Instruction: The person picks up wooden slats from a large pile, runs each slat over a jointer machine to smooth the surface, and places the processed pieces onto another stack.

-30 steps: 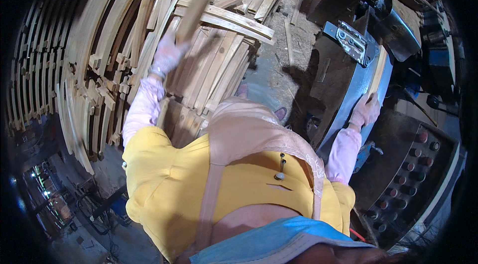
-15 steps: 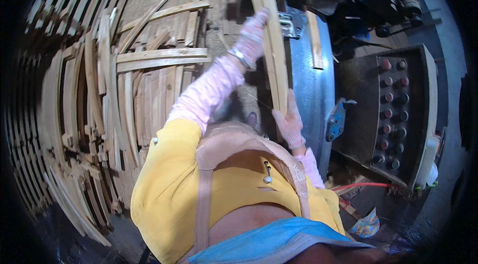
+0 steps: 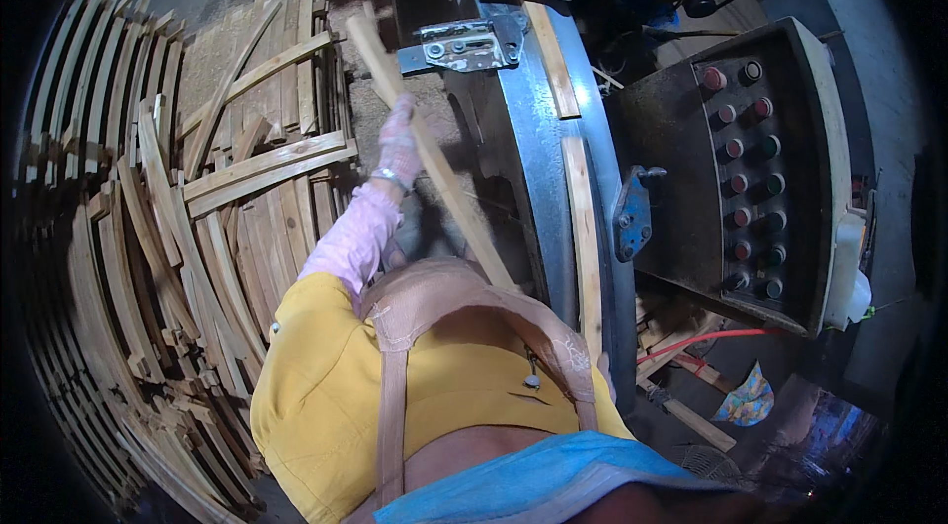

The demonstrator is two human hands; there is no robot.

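Observation:
My gloved left hand point(image 3: 398, 144) is closed around a long wooden strip point(image 3: 449, 188), which slants from the stacked timber side down toward my apron. The strip's near end passes behind the apron's top edge. A second wooden strip point(image 3: 583, 238) lies lengthwise on the blue-grey metal machine bed point(image 3: 538, 144), its near end beside my right side. Farther up the bed rests a shorter wooden strip point(image 3: 551, 60). My right hand does not show; a sliver of pink beside my yellow sleeve is all that appears there.
Stacks of wooden strips point(image 3: 262, 228) fill the left, several lying crosswise on top. A metal bracket point(image 3: 459, 45) juts from the machine bed. To the right stand a blue fitting point(image 3: 635, 215) and a control box point(image 3: 750, 178) with several buttons. A red hose point(image 3: 691, 338) runs below it.
My left hand has swung left and nearer with a strip. My right hand has dropped out of sight. Another strip now lies on the near part of the machine bed.

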